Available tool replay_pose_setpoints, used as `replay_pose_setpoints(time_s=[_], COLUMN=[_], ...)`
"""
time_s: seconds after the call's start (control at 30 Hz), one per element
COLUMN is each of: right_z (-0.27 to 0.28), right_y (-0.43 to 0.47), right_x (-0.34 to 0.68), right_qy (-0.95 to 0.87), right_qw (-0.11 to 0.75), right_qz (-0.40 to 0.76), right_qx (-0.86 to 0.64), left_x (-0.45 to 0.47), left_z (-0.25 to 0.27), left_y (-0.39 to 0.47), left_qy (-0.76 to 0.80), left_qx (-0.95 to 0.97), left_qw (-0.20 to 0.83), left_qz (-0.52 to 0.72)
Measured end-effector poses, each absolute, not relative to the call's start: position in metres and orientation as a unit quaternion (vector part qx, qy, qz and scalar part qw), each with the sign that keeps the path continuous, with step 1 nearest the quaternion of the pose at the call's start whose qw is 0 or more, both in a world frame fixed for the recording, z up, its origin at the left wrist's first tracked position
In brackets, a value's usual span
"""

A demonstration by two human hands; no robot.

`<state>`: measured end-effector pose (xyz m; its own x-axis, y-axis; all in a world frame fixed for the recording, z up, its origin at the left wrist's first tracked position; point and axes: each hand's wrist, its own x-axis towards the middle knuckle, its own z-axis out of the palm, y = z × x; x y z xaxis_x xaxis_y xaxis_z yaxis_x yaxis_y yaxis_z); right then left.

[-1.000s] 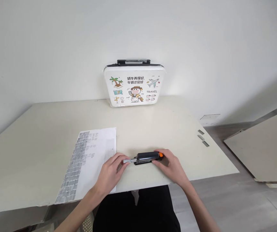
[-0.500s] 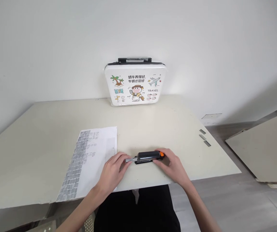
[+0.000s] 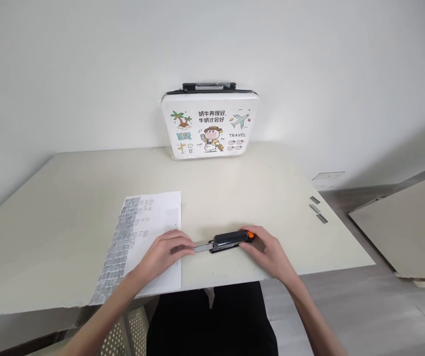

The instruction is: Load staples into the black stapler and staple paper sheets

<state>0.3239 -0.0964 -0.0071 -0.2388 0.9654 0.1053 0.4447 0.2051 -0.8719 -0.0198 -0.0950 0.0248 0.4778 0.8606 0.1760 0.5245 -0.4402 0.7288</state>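
A black stapler [image 3: 230,239] with an orange end lies on the table near its front edge. From its left end a silver metal staple tray [image 3: 204,247] sticks out. At the tip of that tray are the pinched fingers of my left hand [image 3: 167,249], which hovers over the sheet of paper [image 3: 171,207]. The thumb and fingers of my right hand [image 3: 267,249] grip the stapler's orange end from the right.
Three grey staple strips [image 3: 315,208] lie by the table's right edge. A white case [image 3: 210,126] with cartoon prints and a black handle leans against the wall at the back. A pale panel [image 3: 405,237] stands beyond the table on the right.
My left hand has moved left, and more of the metal tray now shows outside the stapler. My right hand keeps its grip. The whole view has shifted slightly.
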Motion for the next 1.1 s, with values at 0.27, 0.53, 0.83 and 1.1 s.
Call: replay_pose_setpoints(time_s=[0.27,0.53,0.83,1.1], right_z=[0.0,-0.003,-0.004,-0.005], right_y=[-0.092,-0.094,-0.098,-0.1], right_x=[0.327,0.328,0.325,0.326], right_qy=[-0.691,-0.703,-0.683,-0.684], right_qw=[0.334,0.327,0.336,0.327], right_qz=[0.413,0.401,0.404,0.401], right_qx=[-0.49,-0.489,-0.508,-0.514], left_x=[0.016,0.033,0.002,-0.074], left_z=[0.023,0.012,0.028,0.035], left_y=[-0.055,-0.045,-0.073,-0.168], left_qy=[0.344,0.323,0.429,0.511], left_qx=[0.851,0.888,0.864,0.849], left_qw=[0.322,0.249,0.162,0.11], left_qz=[0.231,0.211,0.209,0.075])
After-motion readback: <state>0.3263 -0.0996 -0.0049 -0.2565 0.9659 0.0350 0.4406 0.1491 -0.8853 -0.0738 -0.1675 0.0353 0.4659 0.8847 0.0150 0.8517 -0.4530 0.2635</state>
